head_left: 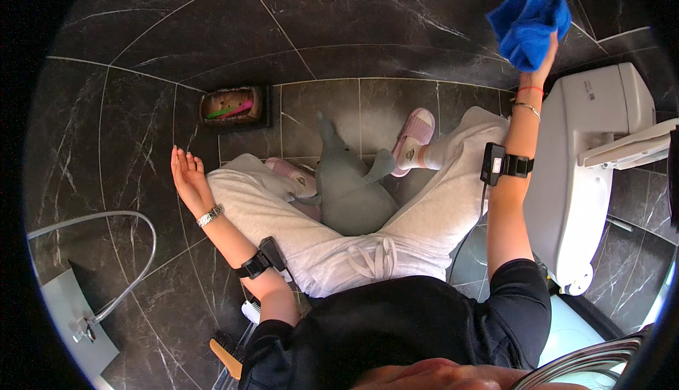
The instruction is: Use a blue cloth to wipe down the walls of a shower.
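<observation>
Dark marble tile all round. Right hand (pixel 541 72) grips blue cloth (pixel 529 19) against wall; left hand (pixel 187 172) open, empty.

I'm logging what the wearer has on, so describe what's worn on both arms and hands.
Both forearms are bare below short black sleeves. The left hand has a silver metal wristwatch, and a black strapped device sits further up that forearm. The right hand has a thin red cord and a thin silver bangle at the wrist, plus a black strapped device with a cable on the forearm.

A bright blue cloth (pixel 529 16) against black white-veined marble tiles (pixel 353 15), beside a white toilet (pixel 587 171).
</observation>
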A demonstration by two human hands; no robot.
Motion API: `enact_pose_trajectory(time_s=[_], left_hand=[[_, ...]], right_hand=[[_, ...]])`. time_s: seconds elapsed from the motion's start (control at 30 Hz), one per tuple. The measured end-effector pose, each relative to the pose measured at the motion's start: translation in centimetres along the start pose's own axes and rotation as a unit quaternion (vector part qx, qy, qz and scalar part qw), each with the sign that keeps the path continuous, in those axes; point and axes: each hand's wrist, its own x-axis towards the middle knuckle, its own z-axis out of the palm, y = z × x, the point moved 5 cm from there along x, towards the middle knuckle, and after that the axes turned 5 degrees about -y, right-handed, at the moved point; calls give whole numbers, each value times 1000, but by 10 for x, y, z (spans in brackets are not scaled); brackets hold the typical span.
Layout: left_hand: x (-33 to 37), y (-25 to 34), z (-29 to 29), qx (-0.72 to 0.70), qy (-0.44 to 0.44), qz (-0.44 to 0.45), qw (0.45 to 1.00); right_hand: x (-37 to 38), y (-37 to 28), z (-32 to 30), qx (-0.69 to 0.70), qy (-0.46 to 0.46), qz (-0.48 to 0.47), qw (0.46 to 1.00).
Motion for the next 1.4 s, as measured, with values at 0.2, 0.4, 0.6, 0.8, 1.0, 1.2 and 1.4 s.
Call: enact_pose_trajectory(time_s=[0.2, 0.4, 0.6, 0.8, 1.0, 1.2, 1.4], left_hand=[[-4, 0, 4, 6, 20, -1, 1000], [-1, -5, 10, -6, 8, -1, 1000], [-4, 3, 5, 20, 20, 14, 1000], [-4, -5, 13, 26, 37, 10, 999], [-14, 10, -5, 26, 39, 30, 998], [-3, -7, 8, 2, 20, 5, 1000], [-9, 2, 4, 16, 28, 17, 999]], right_hand=[[28, 53, -79, -327, 166, -67, 928], [24, 88, -131, -449, 217, 77, 864], [-18, 149, -153, -298, 114, 464, 827], [-3, 151, -143, -244, 65, 444, 860], [-1, 59, -30, -101, 36, 187, 976], [20, -1, -37, -22, -7, 34, 999], [20, 92, -100, -199, 61, 202, 957]])
